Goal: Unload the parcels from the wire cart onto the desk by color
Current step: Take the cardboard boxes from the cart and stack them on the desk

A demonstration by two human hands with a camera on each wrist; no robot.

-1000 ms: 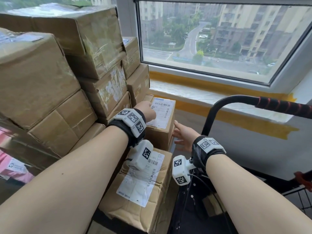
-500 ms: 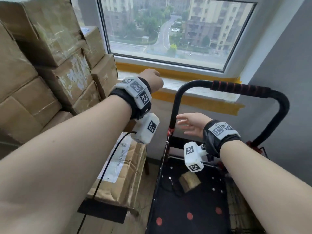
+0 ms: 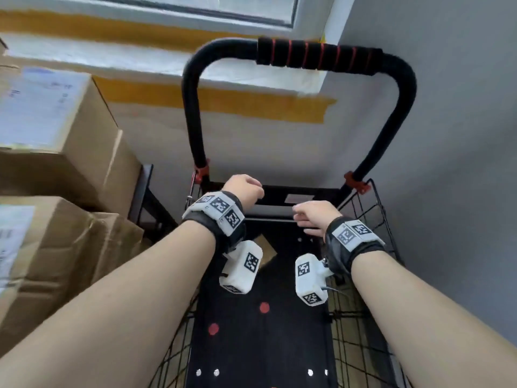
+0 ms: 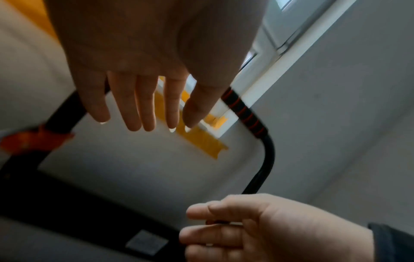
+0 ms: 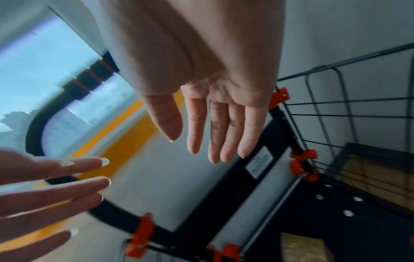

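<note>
The black wire cart stands below me, with its black floor liner dotted red and white. One small brown parcel lies on that floor near the far end, half hidden behind my left wrist camera; it also shows in the right wrist view. My left hand hovers over the cart's far end, fingers straight and holding nothing. Beside it, my right hand also hangs open and holds nothing. Neither hand touches the parcel.
The cart's looped black handle with red-ringed foam rises beyond the hands, against a white wall with yellow tape. Stacked brown cardboard boxes with white labels fill the left side, on a dark stand. A grey wall runs close on the right.
My view swung from the box stack on the left down onto the cart. My left hand left the labelled box, and both hands moved right and down over the cart's far end.
</note>
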